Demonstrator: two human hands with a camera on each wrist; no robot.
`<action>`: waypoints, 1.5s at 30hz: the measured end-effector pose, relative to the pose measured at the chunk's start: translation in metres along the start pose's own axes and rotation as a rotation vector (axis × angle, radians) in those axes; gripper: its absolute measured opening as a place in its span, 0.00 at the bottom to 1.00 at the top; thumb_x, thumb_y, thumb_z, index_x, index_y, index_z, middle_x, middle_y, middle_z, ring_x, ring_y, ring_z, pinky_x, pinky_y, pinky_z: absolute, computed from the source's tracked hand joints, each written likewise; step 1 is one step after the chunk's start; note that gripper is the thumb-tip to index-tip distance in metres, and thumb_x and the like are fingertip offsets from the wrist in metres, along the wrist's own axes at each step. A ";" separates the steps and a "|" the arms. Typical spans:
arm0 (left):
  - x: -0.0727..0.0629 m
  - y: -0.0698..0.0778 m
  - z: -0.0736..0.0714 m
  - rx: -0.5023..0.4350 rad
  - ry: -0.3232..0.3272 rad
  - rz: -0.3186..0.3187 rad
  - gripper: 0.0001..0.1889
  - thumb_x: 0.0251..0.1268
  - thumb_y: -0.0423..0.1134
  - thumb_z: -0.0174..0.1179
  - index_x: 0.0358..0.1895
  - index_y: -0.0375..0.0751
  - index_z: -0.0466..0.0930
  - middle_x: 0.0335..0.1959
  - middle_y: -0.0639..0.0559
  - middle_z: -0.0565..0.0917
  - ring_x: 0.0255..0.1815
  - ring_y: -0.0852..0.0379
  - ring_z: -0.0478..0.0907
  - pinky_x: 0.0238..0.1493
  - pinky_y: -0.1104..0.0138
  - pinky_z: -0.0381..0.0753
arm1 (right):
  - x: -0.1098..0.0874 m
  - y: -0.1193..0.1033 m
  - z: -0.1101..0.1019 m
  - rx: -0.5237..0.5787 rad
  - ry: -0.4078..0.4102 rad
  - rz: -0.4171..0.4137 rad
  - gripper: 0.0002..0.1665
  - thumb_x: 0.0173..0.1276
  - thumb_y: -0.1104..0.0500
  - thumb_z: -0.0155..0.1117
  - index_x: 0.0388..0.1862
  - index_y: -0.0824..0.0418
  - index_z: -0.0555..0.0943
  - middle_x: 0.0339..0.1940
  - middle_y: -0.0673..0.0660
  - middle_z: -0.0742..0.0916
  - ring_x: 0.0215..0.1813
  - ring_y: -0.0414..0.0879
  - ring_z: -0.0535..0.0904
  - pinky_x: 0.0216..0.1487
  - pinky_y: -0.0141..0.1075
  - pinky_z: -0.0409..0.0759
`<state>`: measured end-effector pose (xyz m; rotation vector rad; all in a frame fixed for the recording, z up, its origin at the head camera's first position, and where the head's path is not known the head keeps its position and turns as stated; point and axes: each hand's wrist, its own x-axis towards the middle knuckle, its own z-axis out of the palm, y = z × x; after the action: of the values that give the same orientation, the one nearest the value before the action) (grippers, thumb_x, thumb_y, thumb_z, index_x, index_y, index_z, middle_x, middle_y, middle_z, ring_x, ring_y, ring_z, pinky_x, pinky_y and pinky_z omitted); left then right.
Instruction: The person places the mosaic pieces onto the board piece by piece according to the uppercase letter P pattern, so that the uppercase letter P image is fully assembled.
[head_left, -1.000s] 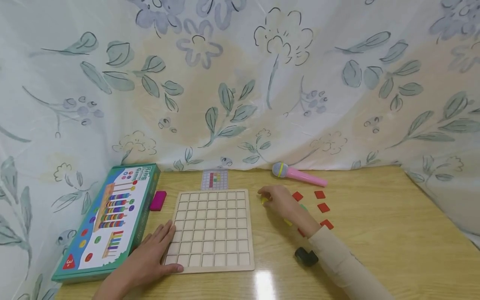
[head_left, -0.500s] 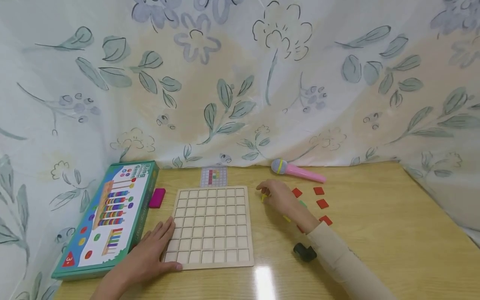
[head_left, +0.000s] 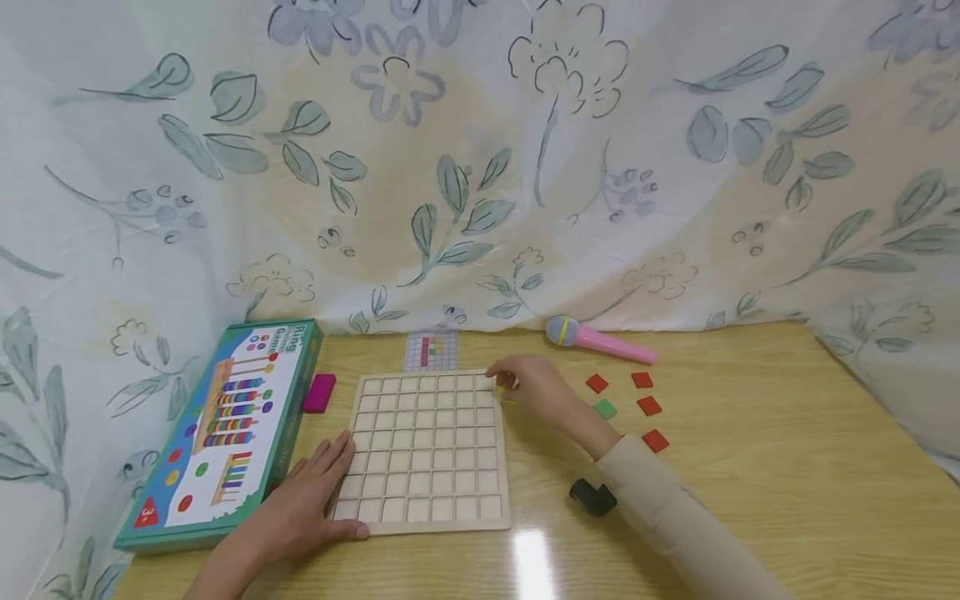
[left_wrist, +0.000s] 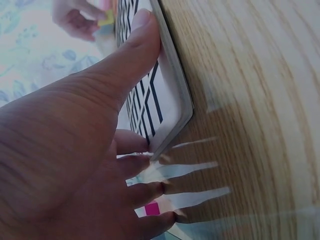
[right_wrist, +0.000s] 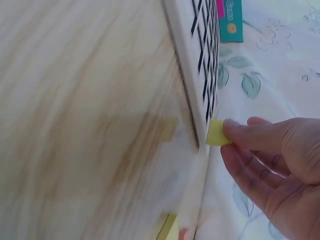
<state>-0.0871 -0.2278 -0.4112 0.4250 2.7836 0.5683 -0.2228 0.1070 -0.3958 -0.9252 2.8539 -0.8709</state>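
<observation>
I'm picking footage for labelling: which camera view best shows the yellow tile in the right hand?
The right wrist view: the yellow tile is close up, pinched by the right hand, one face plainly visible. The head view shows just a thin sliver; the left wrist view shows it small and blurred near the top.

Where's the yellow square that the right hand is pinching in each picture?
Head: yellow square, slightly right of and below the middle, at the right hand's fingertips.
Left wrist: yellow square, near the top, left of the middle.
Right wrist: yellow square, right of the middle, slightly below it.
Shared landmark: the grid board.
</observation>
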 end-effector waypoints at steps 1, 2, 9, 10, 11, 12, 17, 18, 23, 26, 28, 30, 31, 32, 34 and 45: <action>0.000 0.000 0.000 -0.001 0.001 0.001 0.62 0.44 0.71 0.66 0.75 0.31 0.54 0.78 0.37 0.50 0.76 0.30 0.46 0.70 0.36 0.52 | 0.003 -0.002 0.001 0.018 -0.007 -0.015 0.18 0.58 0.71 0.72 0.48 0.64 0.84 0.34 0.51 0.86 0.39 0.43 0.80 0.43 0.33 0.81; 0.001 0.000 -0.001 -0.005 0.002 0.001 0.62 0.44 0.71 0.66 0.75 0.31 0.54 0.78 0.37 0.50 0.76 0.30 0.46 0.70 0.36 0.52 | 0.006 -0.004 0.002 0.039 -0.014 -0.029 0.18 0.58 0.71 0.71 0.48 0.65 0.84 0.34 0.51 0.86 0.39 0.43 0.80 0.42 0.32 0.81; 0.002 0.004 -0.002 -0.023 -0.012 -0.013 0.62 0.44 0.70 0.68 0.76 0.31 0.53 0.78 0.36 0.50 0.76 0.30 0.45 0.71 0.36 0.51 | 0.024 -0.017 0.015 0.196 -0.047 -0.074 0.18 0.59 0.73 0.70 0.49 0.67 0.84 0.33 0.52 0.86 0.39 0.44 0.81 0.40 0.31 0.81; 0.002 0.004 -0.002 -0.024 -0.013 -0.015 0.62 0.44 0.69 0.68 0.76 0.31 0.53 0.78 0.37 0.50 0.76 0.30 0.45 0.71 0.36 0.51 | 0.026 -0.019 0.017 0.216 -0.052 -0.076 0.18 0.59 0.73 0.70 0.49 0.68 0.84 0.33 0.53 0.86 0.39 0.44 0.81 0.39 0.30 0.80; 0.002 0.004 -0.002 -0.024 -0.013 -0.014 0.62 0.44 0.69 0.68 0.76 0.31 0.53 0.78 0.36 0.50 0.76 0.30 0.45 0.71 0.36 0.51 | 0.029 -0.020 0.020 0.229 -0.054 -0.080 0.18 0.58 0.73 0.71 0.49 0.67 0.84 0.33 0.52 0.86 0.39 0.43 0.80 0.38 0.29 0.80; 0.001 0.004 -0.002 -0.025 -0.013 -0.014 0.62 0.44 0.69 0.68 0.76 0.31 0.53 0.78 0.36 0.50 0.76 0.30 0.45 0.71 0.36 0.51 | 0.032 -0.021 0.022 0.245 -0.057 -0.079 0.18 0.58 0.72 0.71 0.49 0.68 0.84 0.33 0.52 0.85 0.38 0.43 0.80 0.38 0.28 0.79; -0.001 0.003 -0.003 -0.028 -0.007 -0.014 0.61 0.44 0.69 0.68 0.76 0.31 0.54 0.78 0.37 0.50 0.76 0.31 0.45 0.71 0.37 0.51 | 0.045 -0.024 0.034 0.302 -0.050 -0.091 0.18 0.58 0.73 0.71 0.48 0.69 0.84 0.33 0.53 0.85 0.37 0.43 0.80 0.38 0.27 0.79; -0.001 0.003 -0.002 -0.030 -0.007 -0.017 0.61 0.44 0.69 0.68 0.76 0.31 0.54 0.79 0.37 0.50 0.76 0.31 0.45 0.71 0.37 0.50 | 0.047 -0.024 0.036 0.308 -0.047 -0.085 0.18 0.58 0.73 0.71 0.48 0.69 0.84 0.33 0.53 0.85 0.37 0.42 0.80 0.39 0.27 0.80; 0.000 0.003 -0.002 -0.037 -0.011 -0.022 0.61 0.44 0.69 0.68 0.76 0.32 0.54 0.79 0.38 0.50 0.77 0.32 0.44 0.72 0.37 0.49 | 0.053 -0.024 0.044 0.313 -0.051 -0.049 0.17 0.58 0.72 0.71 0.48 0.68 0.84 0.34 0.53 0.85 0.38 0.42 0.80 0.40 0.27 0.80; 0.000 0.003 -0.001 -0.032 -0.010 -0.026 0.61 0.44 0.69 0.68 0.76 0.31 0.54 0.79 0.38 0.50 0.77 0.32 0.44 0.72 0.37 0.50 | 0.056 -0.024 0.048 0.315 -0.070 -0.046 0.16 0.60 0.72 0.70 0.48 0.68 0.84 0.34 0.54 0.85 0.38 0.42 0.80 0.41 0.27 0.80; 0.000 0.002 -0.001 -0.027 -0.006 -0.020 0.61 0.44 0.69 0.68 0.75 0.31 0.54 0.78 0.37 0.50 0.76 0.31 0.45 0.71 0.37 0.51 | 0.058 -0.025 0.050 0.311 -0.079 -0.040 0.15 0.60 0.72 0.70 0.48 0.68 0.84 0.34 0.54 0.86 0.37 0.42 0.80 0.41 0.27 0.79; 0.000 0.002 0.000 -0.026 -0.003 -0.018 0.61 0.44 0.69 0.68 0.75 0.31 0.54 0.78 0.37 0.51 0.76 0.31 0.45 0.71 0.37 0.50 | 0.058 -0.026 0.052 0.302 -0.080 -0.026 0.15 0.60 0.72 0.70 0.47 0.68 0.84 0.34 0.54 0.86 0.37 0.41 0.80 0.40 0.27 0.80; 0.000 0.001 0.000 -0.025 -0.001 -0.015 0.61 0.44 0.69 0.68 0.75 0.31 0.54 0.78 0.37 0.51 0.76 0.31 0.45 0.71 0.37 0.50 | 0.058 -0.027 0.053 0.298 -0.078 -0.017 0.15 0.60 0.72 0.70 0.47 0.68 0.84 0.34 0.54 0.85 0.37 0.41 0.79 0.40 0.28 0.79; 0.000 0.001 0.001 -0.027 0.000 -0.017 0.61 0.44 0.69 0.67 0.76 0.31 0.54 0.79 0.38 0.50 0.77 0.31 0.45 0.71 0.37 0.50 | 0.058 -0.027 0.053 0.294 -0.077 -0.011 0.15 0.60 0.72 0.70 0.47 0.68 0.84 0.34 0.53 0.85 0.37 0.41 0.79 0.40 0.28 0.79; 0.000 0.000 0.001 -0.028 0.004 -0.017 0.62 0.43 0.70 0.67 0.76 0.31 0.54 0.79 0.38 0.50 0.77 0.31 0.45 0.71 0.37 0.50 | 0.058 -0.028 0.055 0.291 -0.075 -0.004 0.15 0.60 0.72 0.70 0.46 0.68 0.84 0.34 0.53 0.86 0.37 0.41 0.80 0.40 0.28 0.80; 0.001 -0.002 0.002 -0.027 0.015 -0.012 0.62 0.43 0.70 0.67 0.75 0.31 0.54 0.78 0.37 0.51 0.76 0.31 0.46 0.71 0.36 0.50 | 0.048 -0.023 0.033 0.232 -0.109 0.011 0.16 0.65 0.70 0.66 0.52 0.65 0.83 0.42 0.55 0.86 0.45 0.45 0.80 0.48 0.33 0.80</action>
<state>-0.0874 -0.2283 -0.4136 0.4002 2.7875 0.6084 -0.2441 0.0491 -0.4050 -0.8979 2.5949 -1.0855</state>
